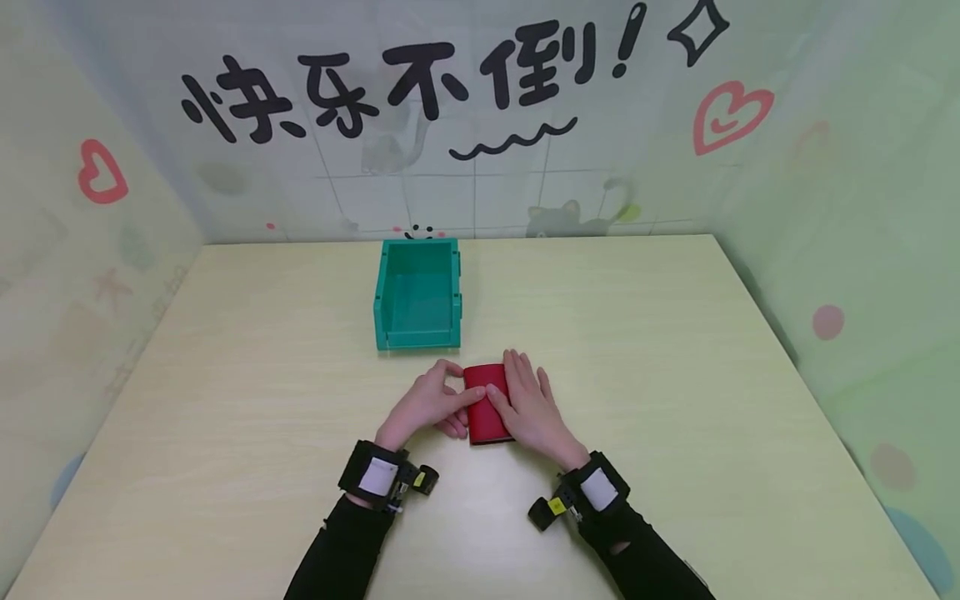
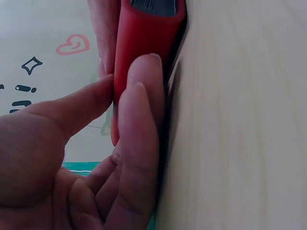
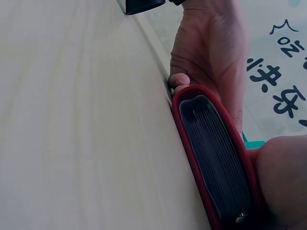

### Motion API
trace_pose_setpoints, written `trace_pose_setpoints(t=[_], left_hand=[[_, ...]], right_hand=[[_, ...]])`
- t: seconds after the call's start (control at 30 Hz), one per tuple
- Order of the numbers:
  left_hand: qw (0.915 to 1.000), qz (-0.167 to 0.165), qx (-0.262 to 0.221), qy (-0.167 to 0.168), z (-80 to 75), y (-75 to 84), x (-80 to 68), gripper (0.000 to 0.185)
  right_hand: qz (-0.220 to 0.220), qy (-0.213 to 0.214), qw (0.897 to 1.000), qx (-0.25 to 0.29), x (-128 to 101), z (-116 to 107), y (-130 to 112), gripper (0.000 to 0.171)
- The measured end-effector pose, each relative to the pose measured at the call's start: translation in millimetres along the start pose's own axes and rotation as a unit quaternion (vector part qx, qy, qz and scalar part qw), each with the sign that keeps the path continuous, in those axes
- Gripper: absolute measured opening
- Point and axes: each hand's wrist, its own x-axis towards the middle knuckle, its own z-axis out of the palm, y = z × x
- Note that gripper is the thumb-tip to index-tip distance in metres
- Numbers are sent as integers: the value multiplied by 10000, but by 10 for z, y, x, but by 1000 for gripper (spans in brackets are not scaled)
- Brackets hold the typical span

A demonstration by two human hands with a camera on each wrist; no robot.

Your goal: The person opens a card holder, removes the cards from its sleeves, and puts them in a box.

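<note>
Left hand point(image 1: 426, 405): fingers curled, clamped on the left edge of the red case point(image 1: 487, 422). Right hand point(image 1: 531, 410): fingers straight, thumb spread apart, resting on the case. Case: flat on the surface point(image 1: 675, 383), nearer than the green bin point(image 1: 420, 310).

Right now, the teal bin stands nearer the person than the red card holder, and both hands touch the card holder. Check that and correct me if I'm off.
One thing is wrong: the teal bin stands farther from the person than the red card holder, as the head view shows. The left hand and right hand do both touch the card holder.
</note>
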Motion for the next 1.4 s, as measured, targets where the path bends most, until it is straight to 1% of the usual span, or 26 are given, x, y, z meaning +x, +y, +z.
trace_pose_setpoints(t=[0.03,0.1,0.13,0.2,0.23,0.33,0.4,0.47,0.6,0.8,0.93,1.13,1.23,1.33,1.4], left_hand=[[10000,-16,9,-13,4,3,-2,64],[10000,-10,34,-77,14,6,-9,66],[9999,-3,51,-115,20,9,-11,66],[9998,8,73,-195,30,12,-16,63],[9997,5,74,-228,35,13,-15,62],[9995,68,90,-282,44,-1,-5,60],[9994,117,93,-316,45,-14,3,60],[9993,153,101,-328,47,-19,3,60],[9992,153,158,-346,53,-17,-5,60],[9988,249,352,-231,50,-7,8,60],[9984,299,450,-158,53,17,12,60],[9984,217,522,-61,69,44,11,62],[9983,185,546,-33,77,47,16,61],[9984,142,551,-19,79,45,16,61],[9985,124,538,-30,78,46,15,61]], right_hand=[[-68,0,10000,63,-10,1,11,72],[-131,72,9996,238,-33,1,44,72],[-138,177,9992,330,-49,-2,64,73],[-213,552,9977,330,-74,-10,118,70],[-268,761,9962,328,-87,-20,141,66],[-427,1118,9928,76,-114,-39,217,41],[-619,1153,9914,-75,-125,-48,256,34],[-801,1065,9909,-170,-132,-43,286,35],[-1309,1294,9817,-487,-124,-3,331,35],[-1780,1702,9657,-823,-100,40,344,22],[-1882,1803,9606,-962,-87,33,332,20],[-1818,1710,9628,-1035,-85,21,343,20],[-1815,1646,9645,-981,-88,21,358,21],[-1704,1701,9695,-455,-99,17,375,25],[-1647,1775,9702,-112,-111,15,382,28]])
